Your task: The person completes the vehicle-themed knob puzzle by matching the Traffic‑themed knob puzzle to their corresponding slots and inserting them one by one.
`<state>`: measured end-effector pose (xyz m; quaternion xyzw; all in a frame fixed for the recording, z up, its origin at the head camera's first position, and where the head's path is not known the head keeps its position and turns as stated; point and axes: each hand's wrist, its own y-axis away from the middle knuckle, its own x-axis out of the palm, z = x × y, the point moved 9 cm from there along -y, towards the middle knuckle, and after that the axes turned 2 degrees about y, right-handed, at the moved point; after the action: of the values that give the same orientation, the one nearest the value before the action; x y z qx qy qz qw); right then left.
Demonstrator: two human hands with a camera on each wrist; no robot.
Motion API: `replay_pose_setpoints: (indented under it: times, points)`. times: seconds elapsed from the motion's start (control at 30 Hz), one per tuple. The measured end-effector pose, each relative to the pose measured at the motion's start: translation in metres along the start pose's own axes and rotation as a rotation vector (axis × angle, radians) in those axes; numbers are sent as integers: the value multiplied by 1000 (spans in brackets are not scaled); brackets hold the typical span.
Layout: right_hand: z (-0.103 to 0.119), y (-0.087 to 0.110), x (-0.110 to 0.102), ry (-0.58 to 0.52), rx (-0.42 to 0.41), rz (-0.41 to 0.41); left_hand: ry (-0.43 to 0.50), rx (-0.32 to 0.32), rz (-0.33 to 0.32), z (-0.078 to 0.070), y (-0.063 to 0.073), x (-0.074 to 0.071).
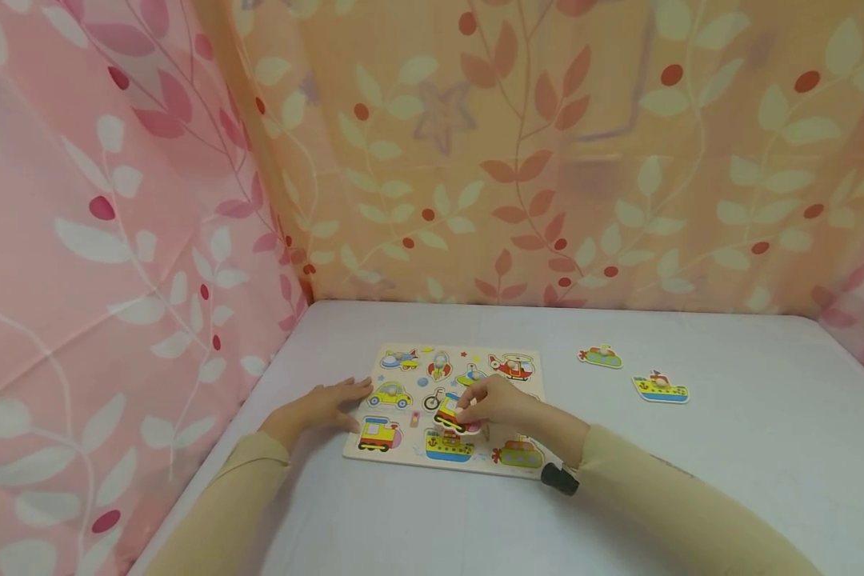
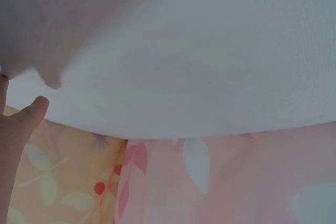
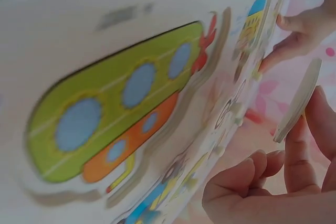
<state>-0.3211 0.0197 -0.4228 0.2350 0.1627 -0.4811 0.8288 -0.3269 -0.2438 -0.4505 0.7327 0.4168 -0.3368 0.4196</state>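
Observation:
A wooden peg puzzle board (image 1: 410,458) with vehicle pictures lies on the table. My right hand (image 1: 500,402) holds a train puzzle piece (image 1: 448,411) over the middle of the board, tilted. In the right wrist view the piece (image 3: 300,100) shows edge-on between thumb and fingers, apart from the board. At the board's left edge rests my left hand (image 1: 327,406), fingers spread, thumb near the train picture (image 1: 379,434). Along the front row are also a ship picture (image 1: 449,446) and a submarine picture (image 3: 118,100). The right hand hides part of the board.
To the right of the board, a loose submarine piece (image 1: 601,356) and a loose ship piece (image 1: 661,387) lie on the white tablecloth (image 1: 749,448). Pegged pieces such as the car (image 1: 390,395) and helicopter (image 1: 513,366) sit on the board. Patterned curtains (image 1: 547,160) stand behind and at the sides.

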Motion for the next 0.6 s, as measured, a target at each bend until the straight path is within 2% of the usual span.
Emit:
replay_pose_setpoints:
  times: [0.1,0.23,0.37,0.6]
  points:
    - [4,-3,8,-63,-12,26,0,10,6,-2,1,-1]
    - [7,-7,16,-94,7,41,16,-16,9,-1,2,-1]
    - [11,-10,22,-33,25,27,27,-56,7,2,1,0]
    - [15,-19,37,11,48,15,33,-75,8,5,-1,0]
